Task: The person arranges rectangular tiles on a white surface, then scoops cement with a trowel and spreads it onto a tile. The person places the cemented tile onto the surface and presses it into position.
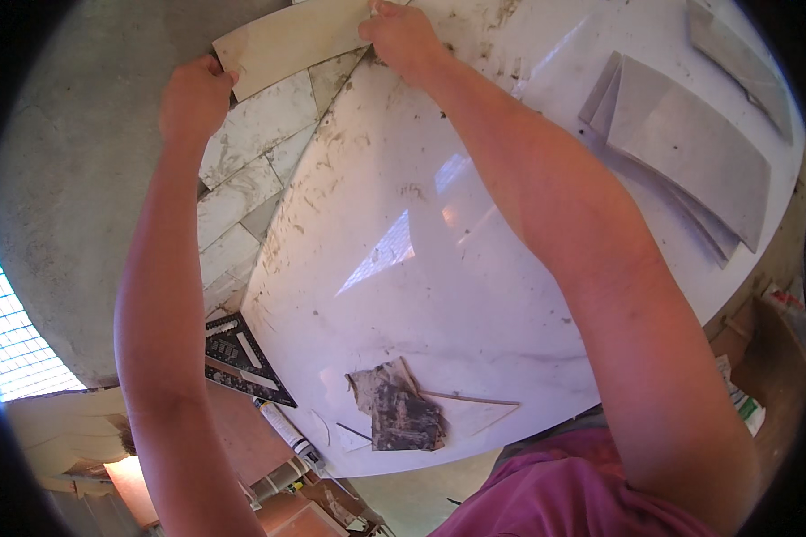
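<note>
L hand (192,100) pinches L end of tile (297,45), thumb & fingers closed; R hand (407,41) same at R end. Tile spans btwn hands, next to laid tiles (258,125) by white counter (475,304); seating unclear. Uneven grip could tilt tile, poss. chipping edge; R forearm (542,170) swing could knock slabs (681,134).

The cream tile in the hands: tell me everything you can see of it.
The cream tile is a flat, oblong piece, ceramic-looking, its face mostly plain. It slants up toward the right at the picture's upper edge, overlapping smudged pale tiles beside the grey wall. The left hand grips its left end, the right hand its right. Whether it touches wall or tiles is unclear.
</note>
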`<state>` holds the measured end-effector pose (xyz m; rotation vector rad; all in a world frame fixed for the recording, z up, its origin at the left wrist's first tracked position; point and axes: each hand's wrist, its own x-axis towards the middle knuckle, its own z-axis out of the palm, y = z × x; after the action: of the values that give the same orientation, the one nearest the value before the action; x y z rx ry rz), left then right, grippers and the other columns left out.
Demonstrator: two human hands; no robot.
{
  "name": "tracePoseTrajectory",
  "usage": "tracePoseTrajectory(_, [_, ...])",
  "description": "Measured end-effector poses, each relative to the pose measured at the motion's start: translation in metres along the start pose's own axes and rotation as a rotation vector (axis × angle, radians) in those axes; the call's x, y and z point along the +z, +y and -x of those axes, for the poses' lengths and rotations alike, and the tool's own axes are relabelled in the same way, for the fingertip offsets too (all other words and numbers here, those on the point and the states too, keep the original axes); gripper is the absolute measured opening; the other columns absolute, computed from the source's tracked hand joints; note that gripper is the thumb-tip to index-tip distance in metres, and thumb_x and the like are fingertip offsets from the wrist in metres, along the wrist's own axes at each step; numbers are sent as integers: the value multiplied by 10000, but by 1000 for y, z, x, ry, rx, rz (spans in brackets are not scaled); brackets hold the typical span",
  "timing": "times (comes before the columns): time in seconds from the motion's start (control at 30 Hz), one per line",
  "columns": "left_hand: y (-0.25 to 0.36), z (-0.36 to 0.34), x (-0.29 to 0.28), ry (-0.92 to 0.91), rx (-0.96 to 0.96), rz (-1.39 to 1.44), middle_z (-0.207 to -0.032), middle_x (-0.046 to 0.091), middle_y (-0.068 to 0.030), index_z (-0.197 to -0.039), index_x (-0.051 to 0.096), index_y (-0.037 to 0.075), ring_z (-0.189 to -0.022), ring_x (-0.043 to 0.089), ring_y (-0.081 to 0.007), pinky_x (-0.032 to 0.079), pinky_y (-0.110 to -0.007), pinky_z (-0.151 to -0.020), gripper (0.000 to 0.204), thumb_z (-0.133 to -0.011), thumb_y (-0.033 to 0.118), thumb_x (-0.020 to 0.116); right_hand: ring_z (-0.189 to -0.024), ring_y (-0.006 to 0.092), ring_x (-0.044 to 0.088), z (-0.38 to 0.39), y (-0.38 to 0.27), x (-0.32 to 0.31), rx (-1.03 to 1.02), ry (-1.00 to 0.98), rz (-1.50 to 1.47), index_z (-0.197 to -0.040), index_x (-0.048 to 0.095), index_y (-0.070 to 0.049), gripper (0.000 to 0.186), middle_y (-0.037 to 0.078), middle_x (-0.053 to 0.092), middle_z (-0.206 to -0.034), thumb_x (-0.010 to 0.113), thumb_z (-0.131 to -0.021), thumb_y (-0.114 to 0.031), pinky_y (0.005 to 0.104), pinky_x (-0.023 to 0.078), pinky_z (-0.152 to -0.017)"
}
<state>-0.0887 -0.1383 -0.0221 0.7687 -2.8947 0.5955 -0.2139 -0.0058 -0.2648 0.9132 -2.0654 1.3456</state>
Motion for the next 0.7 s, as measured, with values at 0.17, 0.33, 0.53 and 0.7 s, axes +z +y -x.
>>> tracePoseTrajectory(0.17, [-3, 0, -2, -40, -10, -20, -1016, 755, -130, -1058, 742, 102, -967, 716, -334, 547, -468, -819, 271, -921, 331, 692, -955, 414, 688, -1, 0, 3, -6, -59, -5, -866, 712, 2, 169, 277, 674, -1021, 588, -809, -96, 461, 559, -827])
tracePoseTrajectory(0.33, [0, 0, -2, -21, -6, -25, -1023, 754, -135, -1061, 741, 98, -966, 714, -334, 546, -469, -823, 279, -921, 333, 688, -949, 416, 685, 0, 1, 1, 7, 21, -115, -872, 714, -12, 152, 269, 668, -1018, 593, -809, -81, 464, 561, -808])
tracePoseTrajectory(0.53, [0, -3, -3, -39, -24, -31, -1006, 755, -141, -1059, 745, 94, -956, 716, -339, 548, -467, -829, 292, -913, 341, 693, -936, 423, 679, -1, 0, -6, -48, -35, -20, -818, 698, -33, 100, 264, 654, -1007, 599, -804, -34, 467, 558, -806])
tracePoseTrajectory(0.7, [-3, -4, -1, -8, 10, -56, -985, 755, -142, -1039, 749, 89, -940, 715, -341, 546, -461, -818, 293, -908, 346, 698, -971, 415, 664, -2, 1, -12, -85, -51, 74, -805, 694, -36, 49, 238, 665, -987, 660, -769, -39, 474, 541, -844])
